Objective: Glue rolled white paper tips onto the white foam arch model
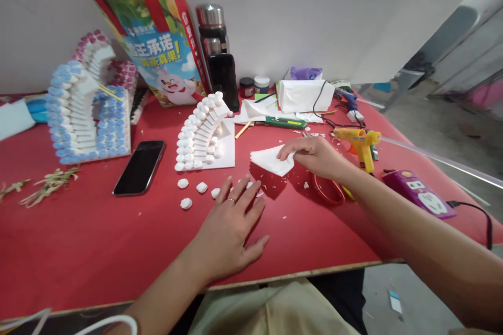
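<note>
- Right hand [314,156]: thumb and fingers closed in a pinch on the right edge of a white sheet [272,159]
- White sheet: soft-looking, thin, matt and roughly four-sided, with a finely jagged left edge and a crease near the grip; located right of the white model, with a shadow on the red table [157,261] beneath it
- Left hand [231,222]: palm down over the table near its front edge, fingers spread wide, a ring on one finger; fingertips beside the white balls [201,187]; whether they touch one cannot be told
- White balls: small, rounded, slightly wrinkled, lying loose in front of the white model; at least one partly hidden by the left fingers
- White model [202,138]: curved rise of narrow steps on a flat white base, ball-like pieces in rows along its outer side, fewer on the inner side, where bare white surface shows
- Surroundings: dark-screened phone [139,167] at left, yellow glue gun [362,145] at right, white scraps around the right hand
</note>
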`<act>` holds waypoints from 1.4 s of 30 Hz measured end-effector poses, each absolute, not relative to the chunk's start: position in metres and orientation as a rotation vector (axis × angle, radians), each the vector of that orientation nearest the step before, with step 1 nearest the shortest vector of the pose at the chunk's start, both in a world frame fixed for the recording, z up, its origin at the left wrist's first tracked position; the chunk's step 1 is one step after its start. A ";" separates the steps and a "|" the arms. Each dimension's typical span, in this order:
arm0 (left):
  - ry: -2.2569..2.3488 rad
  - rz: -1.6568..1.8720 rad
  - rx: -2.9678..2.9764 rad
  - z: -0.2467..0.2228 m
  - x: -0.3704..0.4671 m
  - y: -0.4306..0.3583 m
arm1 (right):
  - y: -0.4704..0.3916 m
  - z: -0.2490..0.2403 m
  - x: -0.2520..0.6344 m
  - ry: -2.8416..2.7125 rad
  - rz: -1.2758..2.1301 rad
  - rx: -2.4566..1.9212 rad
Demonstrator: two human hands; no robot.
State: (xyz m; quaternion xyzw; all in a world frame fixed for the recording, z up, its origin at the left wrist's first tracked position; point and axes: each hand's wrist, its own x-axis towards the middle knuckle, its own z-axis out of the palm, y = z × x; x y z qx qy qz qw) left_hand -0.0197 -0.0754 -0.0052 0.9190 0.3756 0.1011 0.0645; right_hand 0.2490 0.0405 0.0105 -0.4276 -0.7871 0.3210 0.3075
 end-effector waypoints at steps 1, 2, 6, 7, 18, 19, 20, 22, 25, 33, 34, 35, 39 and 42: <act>1.143 0.304 2.794 -0.006 -0.021 -0.073 | 0.040 0.010 0.251 -2.028 0.850 -1.155; 1.155 0.309 2.818 -0.007 -0.023 -0.071 | 0.040 0.010 0.253 -1.988 0.845 -1.180; 1.246 0.369 2.921 -0.010 -0.038 -0.063 | 0.037 0.002 0.256 -1.903 0.838 -1.277; 1.270 0.378 2.933 -0.011 -0.043 -0.061 | 0.036 0.000 0.257 -1.896 0.845 -1.285; 1.365 0.551 2.741 -0.014 -0.073 -0.053 | 0.029 0.016 0.210 -2.090 0.958 -0.990; 1.362 0.566 2.735 -0.014 -0.071 -0.052 | 0.030 0.014 0.204 -2.114 0.967 -0.960; 1.354 0.580 2.737 -0.014 -0.068 -0.052 | 0.031 0.011 0.198 -2.143 0.962 -0.922; 1.343 0.609 2.760 -0.014 -0.065 -0.050 | 0.031 0.005 0.194 -2.231 0.919 -0.833; 1.338 0.670 2.777 -0.015 -0.065 -0.051 | 0.030 0.000 0.202 -2.381 0.784 -0.795; 1.361 0.741 2.634 -0.015 -0.077 -0.056 | 0.026 0.013 0.224 -2.306 0.671 -1.188; 1.361 0.724 2.640 -0.015 -0.077 -0.056 | 0.026 0.014 0.220 -2.285 0.665 -1.161; 1.362 0.702 2.645 -0.014 -0.076 -0.056 | 0.025 0.014 0.213 -2.263 0.656 -1.112; 1.383 0.656 2.684 -0.015 -0.076 -0.054 | 0.024 0.006 0.175 -2.213 0.633 -0.871; 1.408 0.663 2.701 -0.016 -0.082 -0.054 | 0.024 -0.004 0.154 -2.297 0.718 -0.720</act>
